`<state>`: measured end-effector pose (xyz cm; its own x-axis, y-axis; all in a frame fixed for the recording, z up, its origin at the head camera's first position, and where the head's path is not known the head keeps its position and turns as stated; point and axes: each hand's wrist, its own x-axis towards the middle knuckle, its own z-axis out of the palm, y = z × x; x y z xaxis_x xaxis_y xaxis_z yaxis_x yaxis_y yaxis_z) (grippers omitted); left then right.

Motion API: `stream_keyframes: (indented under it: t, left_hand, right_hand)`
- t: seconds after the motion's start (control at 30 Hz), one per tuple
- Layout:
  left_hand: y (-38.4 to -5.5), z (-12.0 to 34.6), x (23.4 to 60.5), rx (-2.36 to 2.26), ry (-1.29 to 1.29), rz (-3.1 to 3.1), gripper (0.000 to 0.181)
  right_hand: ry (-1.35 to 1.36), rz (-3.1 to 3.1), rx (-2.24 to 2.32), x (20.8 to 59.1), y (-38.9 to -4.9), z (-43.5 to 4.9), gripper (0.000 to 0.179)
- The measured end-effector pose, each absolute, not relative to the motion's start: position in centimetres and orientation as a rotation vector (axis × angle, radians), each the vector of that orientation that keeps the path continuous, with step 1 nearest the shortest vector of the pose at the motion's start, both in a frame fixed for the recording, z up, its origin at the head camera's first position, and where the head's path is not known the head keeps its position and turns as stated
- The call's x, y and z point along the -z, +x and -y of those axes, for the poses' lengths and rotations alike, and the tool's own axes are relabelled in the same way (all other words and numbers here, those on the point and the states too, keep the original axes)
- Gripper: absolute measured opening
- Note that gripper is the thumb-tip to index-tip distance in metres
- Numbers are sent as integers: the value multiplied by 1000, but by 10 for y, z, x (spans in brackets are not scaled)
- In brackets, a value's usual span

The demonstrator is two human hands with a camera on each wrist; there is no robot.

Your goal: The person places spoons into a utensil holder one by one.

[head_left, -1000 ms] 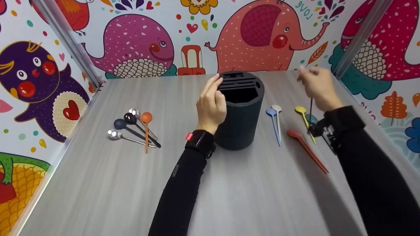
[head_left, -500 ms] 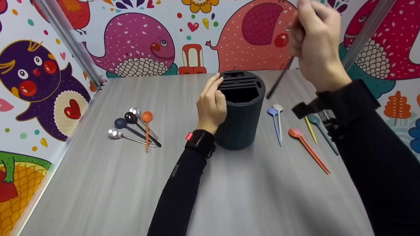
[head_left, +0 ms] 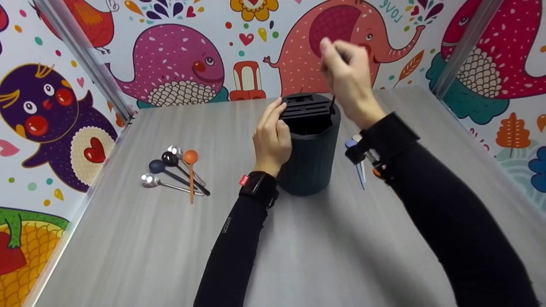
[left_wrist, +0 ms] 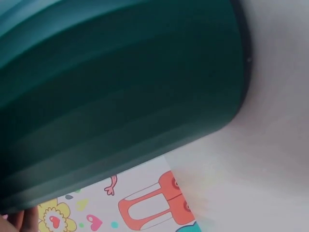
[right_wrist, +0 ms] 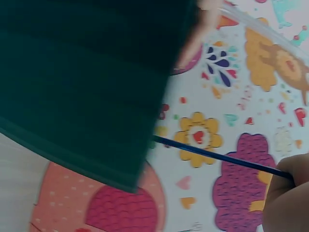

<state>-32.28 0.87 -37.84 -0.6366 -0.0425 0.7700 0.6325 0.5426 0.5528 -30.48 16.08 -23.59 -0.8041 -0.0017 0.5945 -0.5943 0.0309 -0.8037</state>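
A dark green, cylindrical slotted utensil holder [head_left: 307, 166] stands upright on the table, with slots and a wide opening in its black top. My left hand [head_left: 273, 140] rests against its left side, fingers extended up to the rim. In the left wrist view the ribbed holder wall [left_wrist: 125, 87] fills most of the picture. Above the holder's right rim, my right hand [head_left: 352, 81] pinches a thin dark rod [right_wrist: 217, 155]. The rod's upper end is hidden inside the fist. Its lower end meets the small hole at the top's right edge.
At left lie several spoons: silver [head_left: 150, 180], dark blue [head_left: 157, 166], black [head_left: 169, 158] and orange [head_left: 191, 157], handles crossing. Right of the holder, a blue spoon [head_left: 359, 175] and a white one show partly. My right sleeve [head_left: 452, 204] covers the others there. Patterned panels surround the table.
My right hand has lifted the dark rod from the right side and carried it left to the holder's rim. The left hand has stayed against the holder.
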Motion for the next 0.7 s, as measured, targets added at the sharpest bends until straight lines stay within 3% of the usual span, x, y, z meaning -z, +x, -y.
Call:
stream_keyframes:
  t: [0.37,0.7]
  left_hand:
    - [-323,-11,382,1108,-460,1995,53]
    - [-323,-12,379,1122,-456,1999,52]
  right_hand:
    - [564,2066,-1807,283,-325,-169,40]
    - [454,2180,-1716,286,-311,-168,33]
